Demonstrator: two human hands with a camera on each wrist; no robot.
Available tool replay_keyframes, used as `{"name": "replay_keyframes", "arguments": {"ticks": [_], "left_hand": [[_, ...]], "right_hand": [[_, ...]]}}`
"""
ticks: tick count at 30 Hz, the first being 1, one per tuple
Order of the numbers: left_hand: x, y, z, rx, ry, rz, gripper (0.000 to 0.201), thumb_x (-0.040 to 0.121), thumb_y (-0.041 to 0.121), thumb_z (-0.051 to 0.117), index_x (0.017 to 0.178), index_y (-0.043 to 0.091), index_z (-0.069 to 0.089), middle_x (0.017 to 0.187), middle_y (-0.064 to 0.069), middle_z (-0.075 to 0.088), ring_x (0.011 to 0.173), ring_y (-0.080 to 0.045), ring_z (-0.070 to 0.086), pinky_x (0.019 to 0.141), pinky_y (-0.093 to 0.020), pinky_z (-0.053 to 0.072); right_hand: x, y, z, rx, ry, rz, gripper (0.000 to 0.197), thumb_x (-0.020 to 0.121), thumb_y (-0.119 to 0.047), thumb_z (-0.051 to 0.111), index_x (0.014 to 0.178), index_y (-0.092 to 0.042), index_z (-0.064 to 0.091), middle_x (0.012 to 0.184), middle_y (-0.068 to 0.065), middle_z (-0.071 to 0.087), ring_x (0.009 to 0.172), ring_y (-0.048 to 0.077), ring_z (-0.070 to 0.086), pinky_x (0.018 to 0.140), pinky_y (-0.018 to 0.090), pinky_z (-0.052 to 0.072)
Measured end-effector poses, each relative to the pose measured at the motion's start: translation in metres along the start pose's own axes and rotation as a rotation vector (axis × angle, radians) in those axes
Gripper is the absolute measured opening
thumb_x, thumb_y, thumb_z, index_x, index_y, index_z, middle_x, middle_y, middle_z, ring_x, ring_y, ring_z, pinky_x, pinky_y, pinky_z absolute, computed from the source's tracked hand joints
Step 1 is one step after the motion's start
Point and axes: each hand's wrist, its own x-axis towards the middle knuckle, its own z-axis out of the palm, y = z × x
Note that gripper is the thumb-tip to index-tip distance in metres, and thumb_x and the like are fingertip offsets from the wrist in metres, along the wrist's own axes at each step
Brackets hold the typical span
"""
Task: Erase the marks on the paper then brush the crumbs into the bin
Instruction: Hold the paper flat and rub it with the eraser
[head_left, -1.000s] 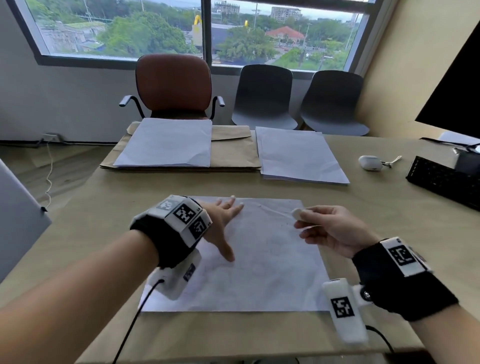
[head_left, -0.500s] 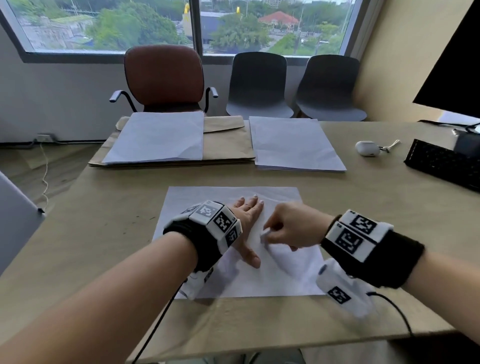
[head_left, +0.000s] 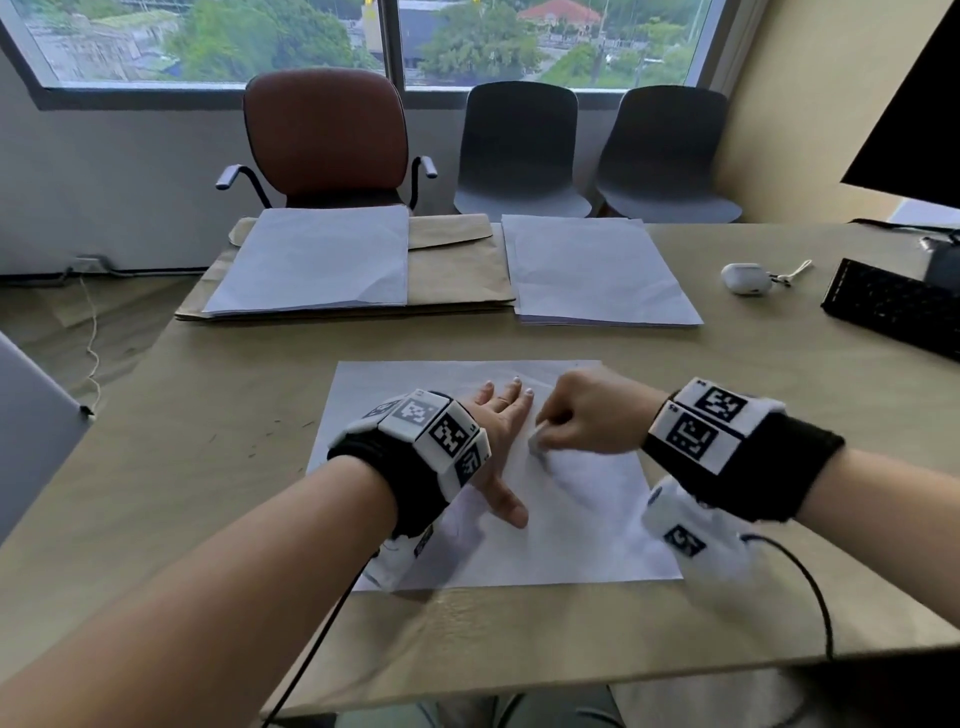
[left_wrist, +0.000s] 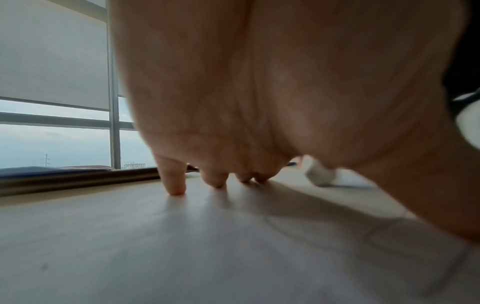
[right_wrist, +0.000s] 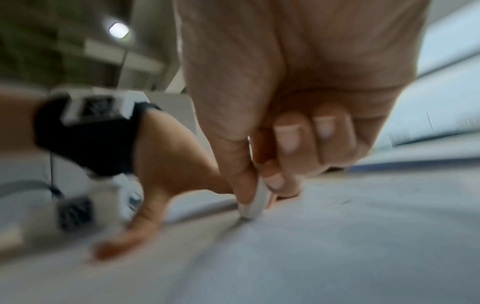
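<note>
Head view: left hand (head_left: 498, 436) lying flat, pinning the paper (head_left: 571, 519) on the bench (head_left: 208, 467); left wrist view: fingertips (left_wrist: 176, 185) spreading down; right wrist view: right hand (right_wrist: 272, 144) pinching the eraser (right_wrist: 255, 205) onto the paper, just right of the left hand.

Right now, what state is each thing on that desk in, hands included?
Left hand: fingers spread, pressing the paper flat.
Right hand: pinching the eraser.
Eraser: edge down, touching the paper.
Paper: lying flat on the desk, pinned by the left hand.
Two paper stacks: lying at the far side, untouched.
Earbud case: closed.
</note>
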Motion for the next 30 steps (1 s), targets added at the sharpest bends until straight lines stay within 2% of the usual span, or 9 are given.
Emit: {"name": "replay_keyframes", "arguments": {"ticks": [3,8,10,13,18,20,22,24,30], "left_hand": [[0.001,-0.001,0.001,-0.005,0.008,-0.007,0.129,0.069,0.06,0.069,0.147,0.011,-0.022,0.157,-0.005,-0.023,0.146,-0.027,-0.014,0.118,-0.042,0.0],[0.003,-0.001,0.002,-0.006,-0.007,-0.008,0.13,0.07,0.059,0.07,0.147,0.011,-0.023,0.156,-0.005,-0.024,0.145,-0.027,-0.016,0.118,-0.043,-0.001],[0.001,0.0,0.001,-0.002,-0.001,-0.004,0.129,0.07,0.059,0.069,0.147,0.011,-0.022,0.156,-0.004,-0.024,0.146,-0.026,-0.016,0.118,-0.043,0.0],[0.0,-0.001,0.002,-0.02,-0.001,-0.006,0.129,0.07,0.059,0.07,0.147,0.013,-0.022,0.156,-0.003,-0.024,0.146,-0.026,-0.016,0.118,-0.044,0.0],[0.0,0.001,0.001,0.011,0.006,0.0,0.127,0.072,0.058,0.068,0.147,0.009,-0.022,0.156,-0.007,-0.023,0.145,-0.028,-0.017,0.118,-0.042,-0.001],[-0.001,0.002,0.0,0.011,0.011,0.008,0.126,0.073,0.058,0.068,0.147,0.009,-0.022,0.156,-0.008,-0.023,0.145,-0.028,-0.016,0.118,-0.041,-0.001],[-0.002,0.001,0.001,-0.005,0.016,0.005,0.127,0.072,0.058,0.069,0.147,0.011,-0.022,0.157,-0.006,-0.022,0.146,-0.028,-0.015,0.118,-0.044,0.001],[-0.002,-0.001,0.002,-0.017,0.015,-0.001,0.127,0.071,0.058,0.069,0.147,0.012,-0.022,0.157,-0.005,-0.023,0.146,-0.028,-0.015,0.118,-0.045,0.001],[0.003,-0.002,0.004,-0.025,-0.011,-0.001,0.131,0.068,0.059,0.071,0.146,0.013,-0.023,0.156,-0.002,-0.025,0.146,-0.026,-0.017,0.117,-0.048,0.002]], "right_hand": [[0.001,-0.002,0.002,-0.005,0.085,0.02,0.021,0.077,-0.019,0.058,0.071,-0.002,0.068,0.055,0.009,0.052,0.06,0.021,0.047,0.062,0.028,0.041],[-0.016,-0.015,0.013,0.035,-0.047,-0.035,0.033,0.079,-0.019,0.061,0.047,-0.012,0.057,0.037,-0.006,0.047,0.046,0.007,0.046,0.045,0.015,0.027],[-0.003,-0.002,0.003,0.023,0.045,0.04,0.023,0.079,-0.019,0.06,0.063,-0.006,0.068,0.04,0.0,0.044,0.051,0.011,0.044,0.052,0.021,0.034],[0.005,0.006,0.002,0.053,0.162,0.098,0.022,0.08,-0.018,0.056,0.076,-0.005,0.072,0.062,0.009,0.061,0.065,0.021,0.051,0.063,0.023,0.04],[-0.013,-0.013,0.016,0.073,0.008,-0.031,0.026,0.079,-0.016,0.06,0.06,0.001,0.062,0.036,-0.015,0.048,0.046,0.002,0.047,0.043,0.014,0.031],[-0.003,-0.005,0.007,0.045,0.049,0.001,0.021,0.079,-0.019,0.061,0.071,-0.003,0.07,0.037,-0.009,0.048,0.046,0.006,0.047,0.046,0.012,0.033],[0.007,0.002,0.0,0.03,0.115,0.038,0.019,0.08,-0.022,0.06,0.083,-0.01,0.074,0.057,-0.003,0.063,0.059,0.014,0.053,0.059,0.024,0.044],[0.005,0.003,0.002,-0.011,0.127,-0.007,0.022,0.083,-0.024,0.059,0.083,-0.007,0.072,0.065,0.008,0.064,0.065,0.021,0.052,0.062,0.027,0.04],[-0.022,0.001,-0.004,-0.03,-0.266,-0.173,0.018,0.083,-0.032,0.061,0.086,-0.02,0.074,0.044,-0.011,0.046,0.05,0.005,0.043,0.052,0.011,0.034]]}}
